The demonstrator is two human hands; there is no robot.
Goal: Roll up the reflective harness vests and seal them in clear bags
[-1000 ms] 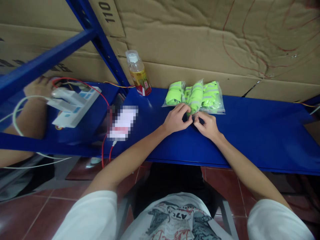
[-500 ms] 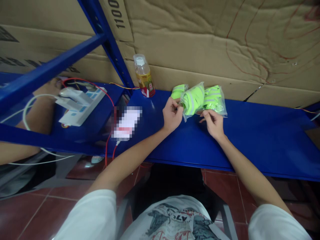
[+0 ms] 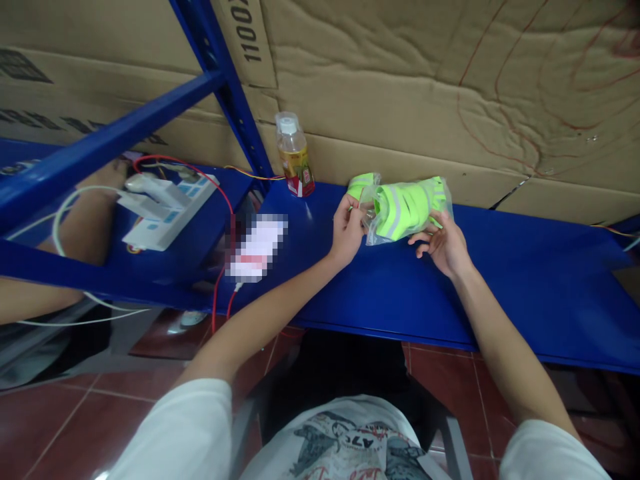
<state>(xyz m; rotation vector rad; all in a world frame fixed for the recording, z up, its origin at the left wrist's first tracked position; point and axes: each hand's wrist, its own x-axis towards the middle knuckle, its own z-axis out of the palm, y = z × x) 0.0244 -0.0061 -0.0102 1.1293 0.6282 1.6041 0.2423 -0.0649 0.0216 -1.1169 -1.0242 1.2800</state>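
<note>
Rolled neon yellow-green fabric with silvery reflective stripes lies in a clear plastic bag [image 3: 400,210] near the back of the blue shelf. My left hand [image 3: 347,230] pinches the loose plastic at the bag's left end, fingers closed. At the right end, my right hand [image 3: 447,243] has its fingers apart and partly curled, some touching the plastic. Behind my left hand sits another neon yellow-green roll [image 3: 363,183], partly hidden. A further neon piece [image 3: 439,190] shows at the right end; whether it belongs to the same bag I cannot tell.
A plastic bottle [image 3: 295,157] stands by the blue upright. A blurred-out phone [image 3: 257,247] lies left, with a cable attached. Beyond the frame are a power strip [image 3: 170,213] with plugs and another person's arm [image 3: 85,227]. Cardboard [image 3: 380,93] backs the blue shelf [image 3: 530,273].
The bag has turned from a tilted to a more level position, now overlapping the neon piece on the right. My right hand has shifted right and its fingers have spread. My left hand keeps its pinch.
</note>
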